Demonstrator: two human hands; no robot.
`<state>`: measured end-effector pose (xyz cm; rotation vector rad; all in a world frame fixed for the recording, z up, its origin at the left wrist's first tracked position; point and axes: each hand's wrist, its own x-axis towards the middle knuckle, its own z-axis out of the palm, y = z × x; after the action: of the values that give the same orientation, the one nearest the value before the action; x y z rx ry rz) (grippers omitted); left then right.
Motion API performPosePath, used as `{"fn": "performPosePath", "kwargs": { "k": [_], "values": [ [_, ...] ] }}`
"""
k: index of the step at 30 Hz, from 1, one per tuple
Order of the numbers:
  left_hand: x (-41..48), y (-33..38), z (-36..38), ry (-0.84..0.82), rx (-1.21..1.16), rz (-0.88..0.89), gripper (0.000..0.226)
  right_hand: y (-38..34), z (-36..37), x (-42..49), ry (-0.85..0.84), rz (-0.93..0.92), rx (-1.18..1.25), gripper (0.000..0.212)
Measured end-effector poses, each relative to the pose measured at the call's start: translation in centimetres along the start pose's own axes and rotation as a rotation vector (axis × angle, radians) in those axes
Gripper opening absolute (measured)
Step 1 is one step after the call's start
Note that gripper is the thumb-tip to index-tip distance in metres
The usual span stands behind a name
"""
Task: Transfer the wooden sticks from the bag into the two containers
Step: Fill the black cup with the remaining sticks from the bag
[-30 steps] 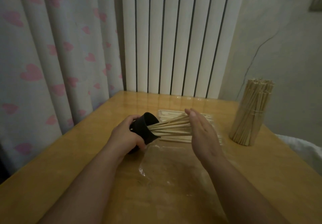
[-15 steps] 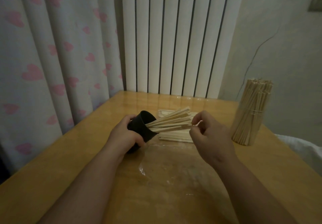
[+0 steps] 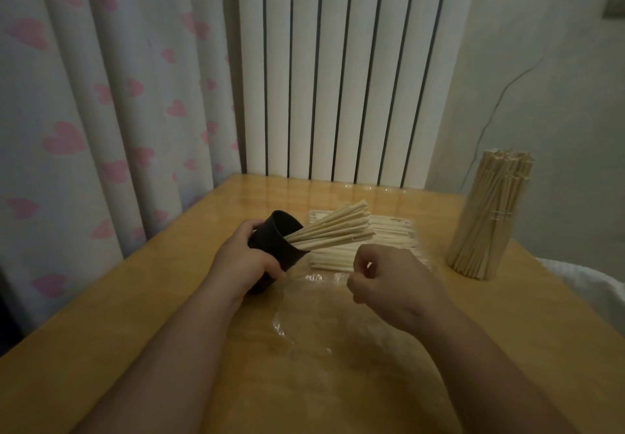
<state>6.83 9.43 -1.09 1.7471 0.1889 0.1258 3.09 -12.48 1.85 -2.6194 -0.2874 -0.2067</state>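
Now, left grip [image 3: 243, 258]: fingers wrapped round the black cup [image 3: 270, 247], holding it tipped over with its mouth turned to the right and its base down by the counter [image 3: 135, 315].
Cup's load: a fan of wooden sticks [image 3: 334, 230] pokes out of the mouth, slanting up and to the right, with the far ends in the air.
Right grip [image 3: 389, 285]: just right of the cup and nearer the camera, fingers curled into a loose fist with the thumb by the forefinger. It sits below the fanned stick ends and apart from them.
Flat sticks [image 3: 392, 234]: a layer lying on the counter to the right of the cup's mouth, under the fanned ones, at the far end of the bag.
Clear bag [image 3: 304, 318]: flat on the counter, running from beside the cup toward the camera.
Upright bundle [image 3: 487, 220]: well right of the cup, packed sticks standing on end with a band round them. Its container cannot be made out.
Backdrop: behind the cup, a heart-print curtain [image 3: 84, 95] and a white radiator [image 3: 338, 78].
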Motion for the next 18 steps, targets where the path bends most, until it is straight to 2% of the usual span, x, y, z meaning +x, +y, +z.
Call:
{"fn": "performPosePath", "kwargs": {
  "k": [6,11,14,18],
  "values": [
    [0.0,0.1,0.0,-0.006,-0.011,-0.003,0.081,0.0,0.4,0.3,-0.098,0.005,-0.068,0.013],
    [0.0,0.0,0.0,-0.001,-0.011,-0.003,0.080,1.5,3.0,1.3,-0.361,0.004,-0.151,0.054],
    [0.1,0.1,0.0,0.005,-0.015,-0.009,0.080,2.5,4.6,1.7,-0.325,0.014,-0.214,0.058],
    [0.1,0.1,-0.1,0.015,-0.028,-0.011,0.079,3.7,5.4,3.1,-0.221,0.057,-0.146,0.057]
  ]
}}
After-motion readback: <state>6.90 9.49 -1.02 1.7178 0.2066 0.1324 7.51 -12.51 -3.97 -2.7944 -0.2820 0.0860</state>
